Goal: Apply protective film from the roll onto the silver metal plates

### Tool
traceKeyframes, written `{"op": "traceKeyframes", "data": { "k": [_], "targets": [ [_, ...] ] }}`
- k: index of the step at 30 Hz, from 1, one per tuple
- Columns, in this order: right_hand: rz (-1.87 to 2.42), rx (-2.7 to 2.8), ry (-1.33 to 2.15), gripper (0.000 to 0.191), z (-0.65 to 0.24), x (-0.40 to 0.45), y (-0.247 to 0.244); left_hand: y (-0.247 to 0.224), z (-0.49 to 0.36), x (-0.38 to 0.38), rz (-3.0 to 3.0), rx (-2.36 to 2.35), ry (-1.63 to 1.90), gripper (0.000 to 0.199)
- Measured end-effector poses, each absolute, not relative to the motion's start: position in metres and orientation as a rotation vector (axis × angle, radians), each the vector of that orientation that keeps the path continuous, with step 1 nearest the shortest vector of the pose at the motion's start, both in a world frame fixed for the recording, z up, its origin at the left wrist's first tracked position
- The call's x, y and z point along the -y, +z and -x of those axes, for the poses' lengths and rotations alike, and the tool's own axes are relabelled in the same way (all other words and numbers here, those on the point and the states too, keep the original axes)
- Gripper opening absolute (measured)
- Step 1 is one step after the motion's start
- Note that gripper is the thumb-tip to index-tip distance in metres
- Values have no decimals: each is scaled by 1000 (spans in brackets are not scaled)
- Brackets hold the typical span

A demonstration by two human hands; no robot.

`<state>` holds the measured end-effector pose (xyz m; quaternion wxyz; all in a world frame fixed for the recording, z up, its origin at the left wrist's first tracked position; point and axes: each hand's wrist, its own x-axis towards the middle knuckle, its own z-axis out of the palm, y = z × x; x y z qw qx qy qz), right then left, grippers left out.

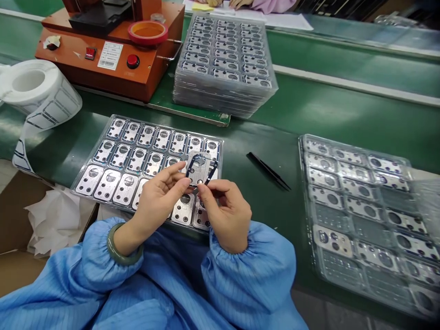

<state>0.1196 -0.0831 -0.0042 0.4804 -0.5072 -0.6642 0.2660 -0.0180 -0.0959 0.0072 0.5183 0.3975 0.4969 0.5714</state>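
Observation:
Between my left hand (156, 201) and my right hand (227, 213) I pinch a small silver metal plate (198, 168) with a black frame-like piece (210, 172) along its edge. Both hands hover over a clear plastic tray (165, 126) of similar silver plates in rows. Some plates in the tray are hidden beneath my hands. Black tweezers (268, 171) lie on the green bench to the right of my right hand, out of reach of my fingers.
A stack of filled trays (223, 89) stands ahead, beside an orange machine (113, 59). A partly filled tray (302, 156) lies right. A roll of labels (34, 87) sits left, above a cardboard box (20, 215) with white tissue (57, 220). A co-worker's hands (223, 2) show at the far top.

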Motion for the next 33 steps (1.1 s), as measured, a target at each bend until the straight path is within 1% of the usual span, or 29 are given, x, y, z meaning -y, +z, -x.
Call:
{"op": "traceKeyframes", "data": {
  "k": [4,7,14,23,27,33],
  "targets": [
    [1179,1681,590,6,-118,82,-3,6,16,93,-878,-1230,1439,28],
    [1195,1701,586,6,-118,82,-3,4,17,94,-939,-1264,1436,23],
    [1226,1735,543,6,-118,83,-3,3,20,96,-1097,-1294,1401,23],
    [1103,1818,591,8,-118,83,-2,3,24,98,-1346,-1464,1398,18],
    [1084,1838,596,9,-118,83,-2,2,27,100,-1523,-1489,1384,18],
    [1029,1864,586,11,-119,84,-1,3,26,102,-1612,-1509,1444,16]
  ]
}}
